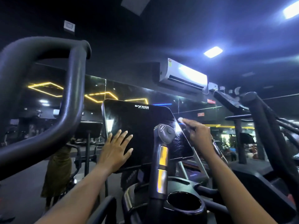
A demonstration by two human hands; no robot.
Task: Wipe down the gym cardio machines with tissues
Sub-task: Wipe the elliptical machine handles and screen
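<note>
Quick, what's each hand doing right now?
Left hand: open, pressed flat on the screen.
Right hand: pinching a tissue at the screen's right edge.

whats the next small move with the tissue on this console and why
Probably sweep the right hand leftward, dragging the tissue across the console screen. The tissue sits at the screen's upper right edge, so most of the dark panel lies to its left. The left hand lies flat on the lower left corner, seemingly bracing it.
</note>
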